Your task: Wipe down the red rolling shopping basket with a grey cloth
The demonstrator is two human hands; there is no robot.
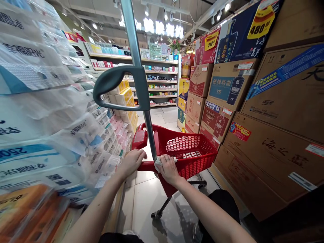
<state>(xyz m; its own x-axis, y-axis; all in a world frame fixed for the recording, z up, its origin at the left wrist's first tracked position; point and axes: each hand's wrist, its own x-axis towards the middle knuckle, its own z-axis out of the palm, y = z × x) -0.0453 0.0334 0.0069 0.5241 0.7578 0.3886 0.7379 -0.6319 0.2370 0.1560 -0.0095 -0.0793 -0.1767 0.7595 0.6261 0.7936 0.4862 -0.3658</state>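
Cart under the fingers: red cart (197, 168) is standing upright in the aisle, directly in front of the person, its rim sitting beneath both hands.
Right fingers: the right hand (168, 168) is bending closely over a crumpled white cloth (158, 164), pressing it against the rim at the foot of the pole.
Left fingers: the left hand (135, 159) is resting, fingers bent, on the rim left of the pole; how tightly they are closing, I cannot tell.
Pole: a grey metal pole (151, 131) is rising from beside the right hand, leaning slightly left and carrying a dark grey handle (140, 88).
Red holder: a small red box (139, 139) is sitting on the cart just beyond the left hand.
Wheels: dark wheels (157, 214) are standing on pale floor tiles (143, 197).
Left side: white plastic-wrapped packs (32, 111) are piling high, with orange packs (27, 209) lying below.
Right side: cardboard boxes (273, 118) are forming a tall stack, yellow price signs (260, 25) hanging near the top.
Far end: stocked shelves (108, 56) are standing beneath bright ceiling lights (146, 10).
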